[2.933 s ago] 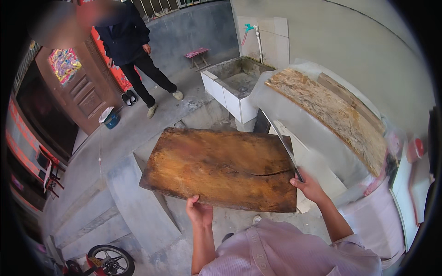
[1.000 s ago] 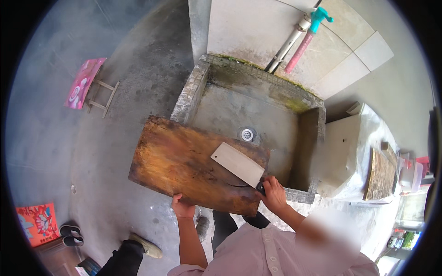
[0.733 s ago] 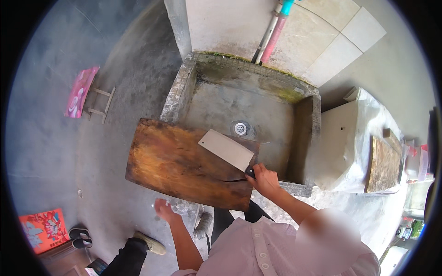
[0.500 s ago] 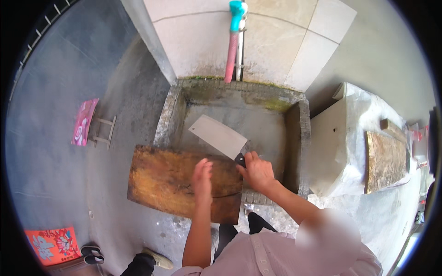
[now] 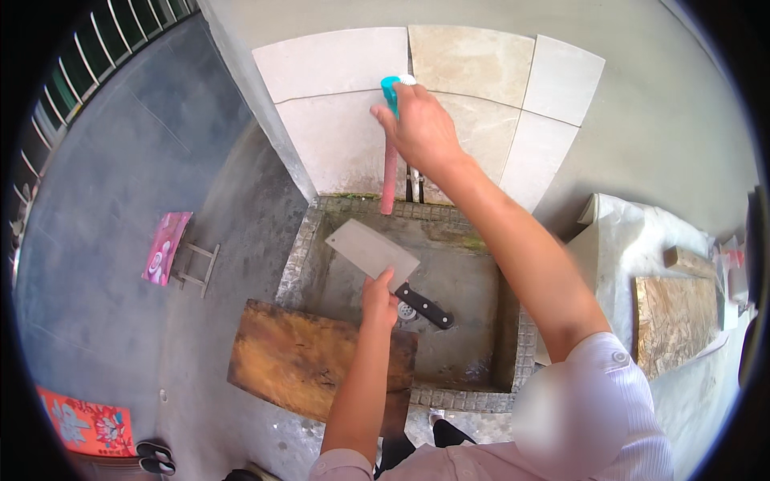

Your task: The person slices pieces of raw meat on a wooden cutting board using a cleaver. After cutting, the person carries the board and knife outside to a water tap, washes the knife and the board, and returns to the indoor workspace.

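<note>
My left hand (image 5: pixel 378 301) pinches a cleaver (image 5: pixel 374 246) by the lower edge of its broad blade, close to the black handle. The cleaver is over the concrete sink, blade pointing to the upper left, handle to the lower right. At the tiled wall, my right hand (image 5: pixel 423 128) is closed around the tap (image 5: pixel 391 90), which has a teal body and a white top; the fingers partly cover it. A pink hose (image 5: pixel 390 180) hangs from the tap down toward the sink. Below my left hand, a worn wooden cutting board (image 5: pixel 293 357) lies across the sink's near left corner.
The concrete sink (image 5: pixel 525 353) has a tiled rim and a drain (image 5: pixel 407 310) in its floor. Left of it stands a small stool (image 5: pixel 196 264) with a pink top. At right, a plastic-covered box (image 5: pixel 618 240) carries a wooden board (image 5: pixel 675 321). Slippers (image 5: pixel 155 457) lie at lower left.
My right hand has left the cleaver's handle and reached up to the tap. My left hand has moved from above the board onto the cleaver's blade. The view has tilted upward.
</note>
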`<control>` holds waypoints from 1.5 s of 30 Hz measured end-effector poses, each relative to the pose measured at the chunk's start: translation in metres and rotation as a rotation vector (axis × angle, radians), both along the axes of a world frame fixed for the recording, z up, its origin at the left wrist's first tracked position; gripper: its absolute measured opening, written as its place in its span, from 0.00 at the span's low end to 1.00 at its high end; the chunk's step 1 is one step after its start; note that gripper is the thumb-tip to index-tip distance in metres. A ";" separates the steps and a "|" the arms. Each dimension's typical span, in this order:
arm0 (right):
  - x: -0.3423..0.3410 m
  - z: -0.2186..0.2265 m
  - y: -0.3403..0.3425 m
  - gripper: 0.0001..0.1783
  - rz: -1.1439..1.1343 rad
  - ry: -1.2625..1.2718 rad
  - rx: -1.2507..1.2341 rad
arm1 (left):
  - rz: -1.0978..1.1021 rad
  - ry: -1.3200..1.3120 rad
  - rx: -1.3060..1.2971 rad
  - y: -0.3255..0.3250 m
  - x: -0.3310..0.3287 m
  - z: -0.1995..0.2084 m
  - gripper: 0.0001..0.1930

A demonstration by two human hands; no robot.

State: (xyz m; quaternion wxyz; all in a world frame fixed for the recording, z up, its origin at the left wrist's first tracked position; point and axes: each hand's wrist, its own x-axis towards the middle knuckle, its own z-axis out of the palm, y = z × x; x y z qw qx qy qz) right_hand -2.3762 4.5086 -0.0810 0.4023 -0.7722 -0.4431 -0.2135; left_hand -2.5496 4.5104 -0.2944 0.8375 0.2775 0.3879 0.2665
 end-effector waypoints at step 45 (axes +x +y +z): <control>-0.064 -0.159 -0.144 0.15 0.136 0.488 -0.778 | -0.456 1.093 1.577 0.116 0.060 -0.052 0.33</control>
